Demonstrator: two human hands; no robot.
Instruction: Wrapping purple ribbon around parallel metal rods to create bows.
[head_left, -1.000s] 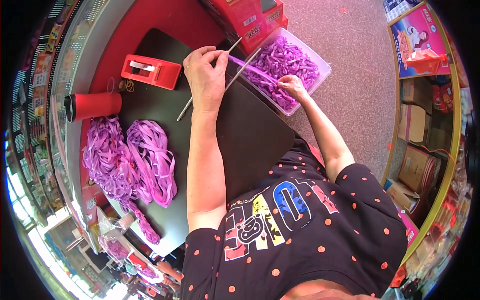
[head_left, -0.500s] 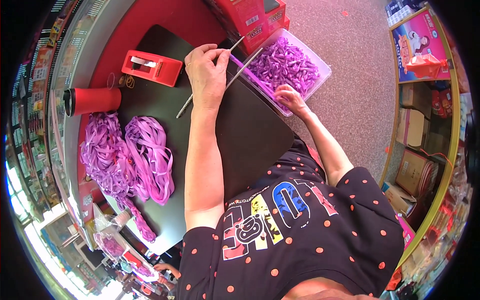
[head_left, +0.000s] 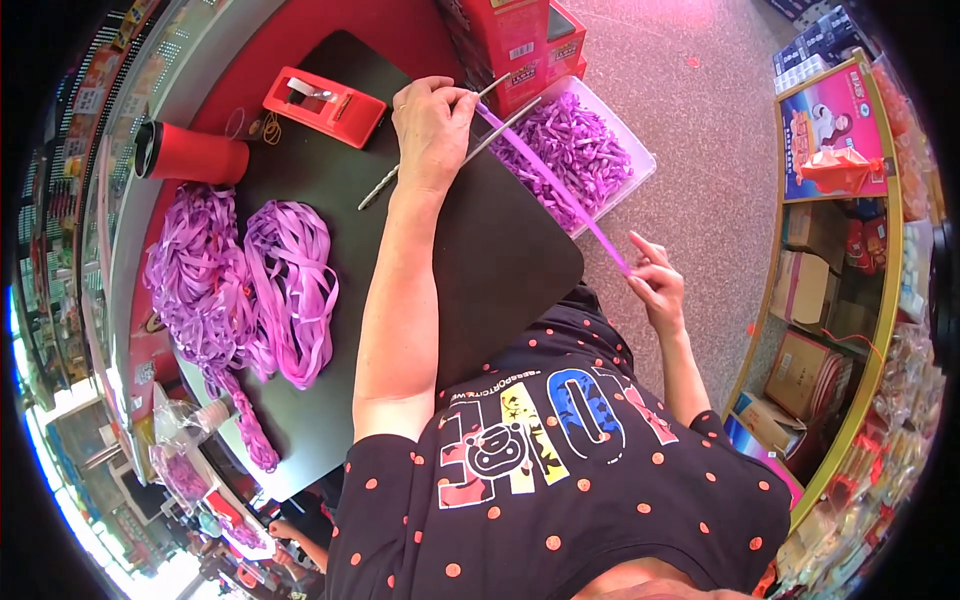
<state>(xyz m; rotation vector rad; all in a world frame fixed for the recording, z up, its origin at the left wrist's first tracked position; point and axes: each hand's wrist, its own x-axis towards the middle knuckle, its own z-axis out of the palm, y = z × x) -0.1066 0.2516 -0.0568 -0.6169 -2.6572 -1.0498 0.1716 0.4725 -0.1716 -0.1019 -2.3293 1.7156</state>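
Note:
My left hand (head_left: 435, 125) is closed over the table's far edge, gripping a thin metal rod (head_left: 378, 188) that sticks out on both sides of it. A second thin rod (head_left: 515, 120) juts from beside the hand over the bin. From the left fingertips a flat purple ribbon (head_left: 604, 240) runs taut, down to the right. My right hand (head_left: 657, 283) pinches the other end between thumb and finger, the remaining fingers raised. Beneath the ribbon, a white plastic bin (head_left: 642, 150) holds many short purple ribbon pieces (head_left: 590, 160). How the rods meet under my left hand is hidden.
On the dark table (head_left: 500, 270) lie bundles of purple ribbon (head_left: 290, 290), a red tape dispenser (head_left: 325, 108), a red tumbler (head_left: 195, 153) and rubber bands (head_left: 271, 128). Red boxes (head_left: 515, 50) stand behind the bin. At right is a shelf unit (head_left: 850, 290); another person's hand (head_left: 285, 530) shows lower left.
My right hand has moved from beside the bin down and to the right, drawing the purple ribbon out into a long straight strip. The left hand keeps its grip at the rods.

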